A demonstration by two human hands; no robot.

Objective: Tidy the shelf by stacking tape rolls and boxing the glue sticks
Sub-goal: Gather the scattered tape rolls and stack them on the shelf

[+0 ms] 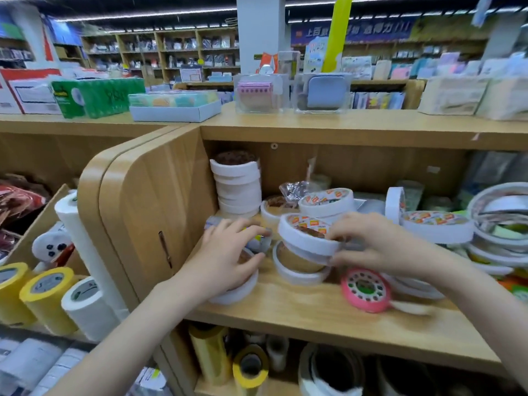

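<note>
- From the head camera, we see a wooden shelf with many tape rolls lying about on it.
- Our left hand rests on a white tape roll near the left wall of the shelf. Its fingers are spread and a little bent over the top of the roll. A small see-through thing sits under the fingertips, but it is too blurry to say what it is.
- Our right hand holds a tilted white roll with orange labels. The fingers pinch its right edge, thumb below.
- This roll leans on a flat white roll just under it.
- A tall stack of white rolls stands at the back left corner.
- A pink roll lies near the front edge, under our right wrist.
- We cannot pick out any glue sticks.
</note>
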